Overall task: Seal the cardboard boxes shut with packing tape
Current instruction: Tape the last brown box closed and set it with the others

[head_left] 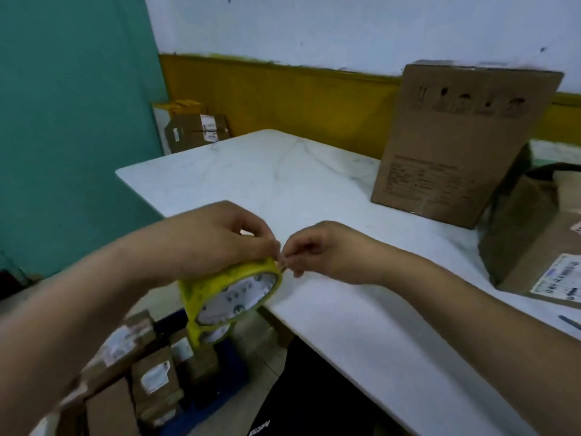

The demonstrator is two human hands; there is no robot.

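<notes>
Packing tape roll (232, 295), yellow, white core, held over the near tabletop (283, 184) edge | left hand (217, 240) curled over roll's top, gripping it | right hand (317, 250) pinching at the roll's rim, fingers bent | tall box (456, 146) upright on tabletop, far right | labelled box (534, 240) beside it, at right edge | small boxes (154, 379) stacked on floor, lower left

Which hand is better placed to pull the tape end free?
Right, probably: the right hand pinches at the edge of the roll, which the left hand grips from above.
</notes>
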